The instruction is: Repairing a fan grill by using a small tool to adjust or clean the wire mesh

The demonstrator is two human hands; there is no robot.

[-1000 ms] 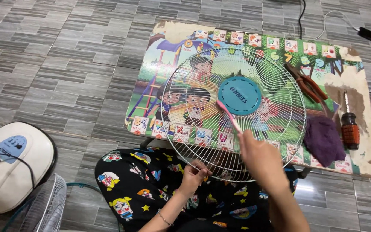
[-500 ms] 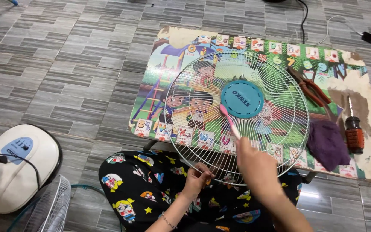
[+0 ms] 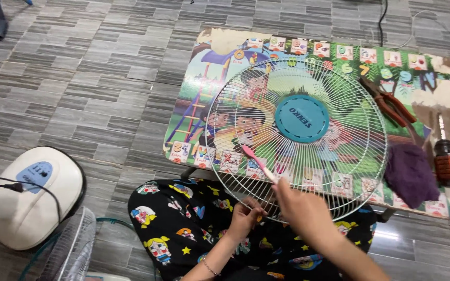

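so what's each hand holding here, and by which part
The right hand holds a pink toothbrush by its handle end, its head on the round white wire fan grille. The left hand grips the grille's near rim.

Pliers (image 3: 391,106), purple cloth (image 3: 411,174) and screwdriver (image 3: 446,162) crowd the right; left floor (image 3: 79,78) lies open.

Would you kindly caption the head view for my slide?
Right hand brushes a wire fan guard with a pink toothbrush; left hand steadies its rim.

floor (image 3: 89,78): grey striped tiles | low picture-printed table (image 3: 446,96), worn
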